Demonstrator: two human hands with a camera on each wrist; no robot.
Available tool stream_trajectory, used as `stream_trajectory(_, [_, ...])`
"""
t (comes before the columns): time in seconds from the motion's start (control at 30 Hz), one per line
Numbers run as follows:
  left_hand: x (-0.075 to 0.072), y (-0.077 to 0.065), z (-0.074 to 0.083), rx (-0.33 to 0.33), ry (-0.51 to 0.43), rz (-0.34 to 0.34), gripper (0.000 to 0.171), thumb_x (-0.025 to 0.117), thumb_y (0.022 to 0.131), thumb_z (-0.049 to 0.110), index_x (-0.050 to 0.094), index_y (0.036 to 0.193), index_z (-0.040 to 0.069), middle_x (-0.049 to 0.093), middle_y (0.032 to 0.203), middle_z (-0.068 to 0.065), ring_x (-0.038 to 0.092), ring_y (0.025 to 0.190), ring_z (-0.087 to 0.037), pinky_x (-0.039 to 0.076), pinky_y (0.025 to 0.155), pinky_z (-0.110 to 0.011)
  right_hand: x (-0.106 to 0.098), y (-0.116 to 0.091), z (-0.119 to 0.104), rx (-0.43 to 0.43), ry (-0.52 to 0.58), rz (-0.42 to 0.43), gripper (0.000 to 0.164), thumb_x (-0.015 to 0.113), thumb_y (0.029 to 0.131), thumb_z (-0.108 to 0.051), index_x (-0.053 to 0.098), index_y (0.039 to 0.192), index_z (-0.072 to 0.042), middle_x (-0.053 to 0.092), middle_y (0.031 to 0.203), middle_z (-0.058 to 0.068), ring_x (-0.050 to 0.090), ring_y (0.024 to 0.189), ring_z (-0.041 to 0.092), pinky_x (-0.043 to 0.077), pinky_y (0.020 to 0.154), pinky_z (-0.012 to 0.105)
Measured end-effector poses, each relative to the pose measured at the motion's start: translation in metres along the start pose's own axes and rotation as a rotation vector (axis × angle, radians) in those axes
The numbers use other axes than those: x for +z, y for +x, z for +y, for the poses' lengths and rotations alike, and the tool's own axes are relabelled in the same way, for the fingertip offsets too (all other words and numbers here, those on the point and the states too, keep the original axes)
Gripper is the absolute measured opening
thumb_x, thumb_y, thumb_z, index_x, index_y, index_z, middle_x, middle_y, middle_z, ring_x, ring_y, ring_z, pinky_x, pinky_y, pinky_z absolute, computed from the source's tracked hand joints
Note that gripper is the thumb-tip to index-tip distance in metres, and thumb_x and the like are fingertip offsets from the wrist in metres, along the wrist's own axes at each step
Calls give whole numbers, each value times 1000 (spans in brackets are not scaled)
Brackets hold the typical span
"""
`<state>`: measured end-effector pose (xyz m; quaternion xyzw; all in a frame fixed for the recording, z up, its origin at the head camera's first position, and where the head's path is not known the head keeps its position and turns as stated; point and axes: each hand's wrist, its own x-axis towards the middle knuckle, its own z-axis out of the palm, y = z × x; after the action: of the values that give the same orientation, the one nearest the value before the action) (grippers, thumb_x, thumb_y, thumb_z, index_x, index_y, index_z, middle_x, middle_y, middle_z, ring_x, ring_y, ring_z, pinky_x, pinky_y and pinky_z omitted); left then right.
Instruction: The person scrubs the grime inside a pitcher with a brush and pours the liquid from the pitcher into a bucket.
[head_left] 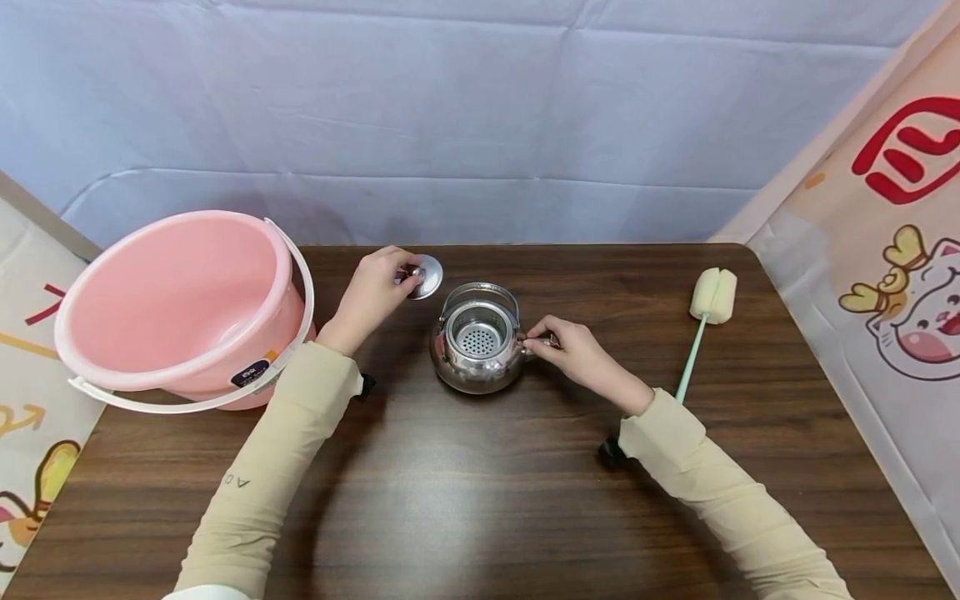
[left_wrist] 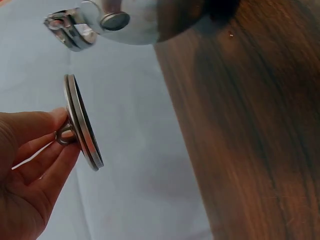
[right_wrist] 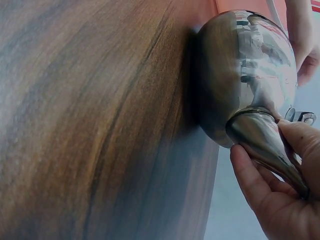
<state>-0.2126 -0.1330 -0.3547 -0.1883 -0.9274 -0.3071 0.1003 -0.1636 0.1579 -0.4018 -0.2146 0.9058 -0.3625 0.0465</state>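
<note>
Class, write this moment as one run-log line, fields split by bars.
left fingers: pinch lid by knob | right fingers: hold kettle by spout | kettle: on table, lid off, strainer inside

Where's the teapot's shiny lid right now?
In the head view, the lid is just up and to the left of the teapot, with the pink bucket farther left. The left hand pinches it by its knob.

In front of the stainless-steel teapot [head_left: 478,377], between the left sleeve [head_left: 270,450] and right sleeve [head_left: 723,492], the wood-grain table [head_left: 465,492] leaves a wide way through. A narrower lane follows the far edge from teapot to sponge brush [head_left: 712,296] — the cloth backdrop [head_left: 480,125] walls it behind. The pink bucket [head_left: 180,292] blocks the far left corner; the left hand [head_left: 378,283] and lid [head_left: 427,282] crowd the gap beside it.
</note>
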Motion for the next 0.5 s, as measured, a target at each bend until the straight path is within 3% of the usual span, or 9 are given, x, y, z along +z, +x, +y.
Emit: stream_trajectory(0.5, [16,0,-14,-22,55,-47,19,64,80,2,66,98,-4,62,98,-17,60,87,-26,49,74,-36,0,0,-1,1,1,-3,16,59,89,-18,62,97,-4,64,90,8,49,69,15,43,62,29])
